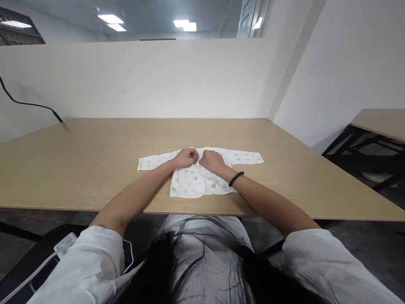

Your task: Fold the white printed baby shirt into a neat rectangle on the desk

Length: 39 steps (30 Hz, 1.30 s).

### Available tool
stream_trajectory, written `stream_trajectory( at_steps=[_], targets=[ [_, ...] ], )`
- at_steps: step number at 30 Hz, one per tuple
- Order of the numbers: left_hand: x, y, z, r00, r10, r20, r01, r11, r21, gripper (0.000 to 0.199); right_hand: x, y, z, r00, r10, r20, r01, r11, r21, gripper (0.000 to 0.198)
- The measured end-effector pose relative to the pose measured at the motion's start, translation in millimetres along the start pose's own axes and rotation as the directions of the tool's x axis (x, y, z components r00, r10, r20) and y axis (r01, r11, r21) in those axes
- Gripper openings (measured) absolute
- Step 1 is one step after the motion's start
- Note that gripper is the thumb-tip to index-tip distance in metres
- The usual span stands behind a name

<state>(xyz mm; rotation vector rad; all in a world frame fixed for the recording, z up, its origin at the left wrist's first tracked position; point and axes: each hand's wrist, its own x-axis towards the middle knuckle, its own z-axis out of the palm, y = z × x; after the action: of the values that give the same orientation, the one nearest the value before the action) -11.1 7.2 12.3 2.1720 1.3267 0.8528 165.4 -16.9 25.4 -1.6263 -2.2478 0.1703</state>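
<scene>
A small white baby shirt (189,183) with a pale green print lies spread on the table, sleeves stretched out to both sides. Its front is split down the middle, and the lower front edges curve apart. My left hand (186,157) is closed in a pinch at the upper front, just left of the opening. Opposite it, close by, my right hand (213,161) has its fingers curled and pinched on the cloth near the neckline. What exactly lies between the fingertips is too small to make out. A black beaded bracelet (236,179) circles my right wrist.
The wooden table (95,143) reaches back to a white partition (158,80) with glass above. A black cable (31,104) hangs at the far left. Another table (382,120) stands at the right. A white cord (31,276) and a labelled item (65,244) are by the seat at lower left.
</scene>
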Motion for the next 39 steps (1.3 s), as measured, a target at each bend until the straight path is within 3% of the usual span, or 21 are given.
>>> stream_trajectory(
  at_steps=[6,13,21,23,28,35,39],
  targets=[
    [2.2,2.5,12.0,0.984,-0.104,-0.142,0.086,0.988,-0.131,0.008,6.0,9.1,-1.5,0.997,0.072,-0.015,-0.070,0.987,0.142,0.014],
    [-4.1,7.8,15.7,0.976,-0.179,-0.125,0.149,0.964,-0.220,0.007,5.6,10.5,0.2,1.000,0.019,0.018,-0.023,0.977,0.214,0.012],
    [5.0,-4.0,12.1,0.965,-0.244,-0.094,0.181,0.883,-0.432,0.008,7.6,12.0,-0.2,1.000,-0.010,0.029,0.004,0.978,0.208,0.012],
    [7.3,-7.0,10.3,0.966,-0.246,-0.085,0.179,0.865,-0.469,0.008,7.3,11.6,1.0,1.000,-0.004,0.027,-0.001,0.981,0.196,0.009],
    [9.4,-10.2,9.7,0.972,-0.226,-0.068,0.161,0.845,-0.510,0.009,5.6,5.4,7.7,1.000,0.021,-0.002,-0.021,0.988,0.156,0.024],
    [7.3,-10.6,13.3,0.985,-0.163,-0.048,0.119,0.863,-0.491,0.007,7.3,4.7,9.2,0.998,0.048,-0.034,-0.040,0.978,0.203,0.004],
    [5.3,-10.4,14.1,0.993,-0.112,-0.034,0.085,0.887,-0.454,0.007,8.8,10.6,5.7,0.996,0.084,-0.037,-0.070,0.952,0.297,0.006]
  ],
)
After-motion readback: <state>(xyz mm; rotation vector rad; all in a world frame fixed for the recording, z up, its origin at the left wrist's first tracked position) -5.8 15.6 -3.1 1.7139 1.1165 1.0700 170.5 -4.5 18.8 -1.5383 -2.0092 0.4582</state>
